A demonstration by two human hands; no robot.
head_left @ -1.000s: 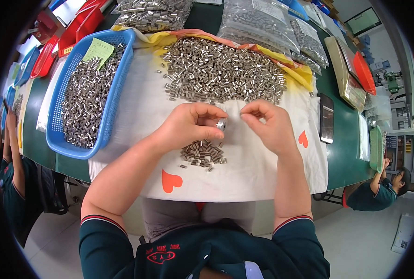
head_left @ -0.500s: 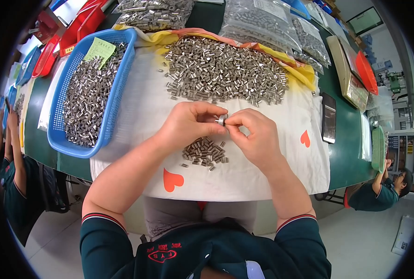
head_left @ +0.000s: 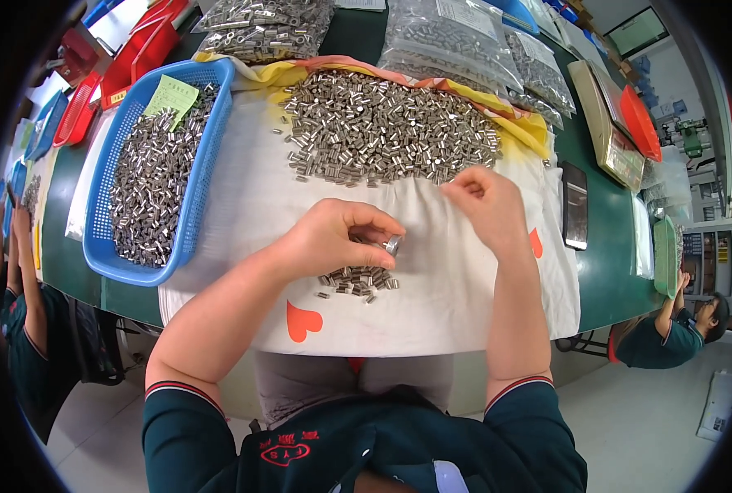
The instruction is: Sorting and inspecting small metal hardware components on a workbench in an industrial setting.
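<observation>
My left hand (head_left: 341,238) pinches a small round silver metal piece (head_left: 393,244) between thumb and fingers, above the white cloth (head_left: 431,304). Partly under that hand lies a small heap of short metal cylinders (head_left: 357,282). My right hand (head_left: 491,207) is apart from it, at the lower right edge of a big spread of similar cylinders (head_left: 390,123). Its thumb and fingertips are pressed together over the cloth; whether anything sits between them is hidden.
A blue basket (head_left: 191,209) full of cylinders, with a yellow-green note (head_left: 171,99) on top, stands left. Bags of metal parts (head_left: 452,41) line the back. A phone (head_left: 574,205) lies right. Red bins (head_left: 140,49) are far left. Other people sit at both sides.
My right hand has left the round metal piece and moved right and up toward the big spread. My left hand has lowered slightly, still holding the piece.
</observation>
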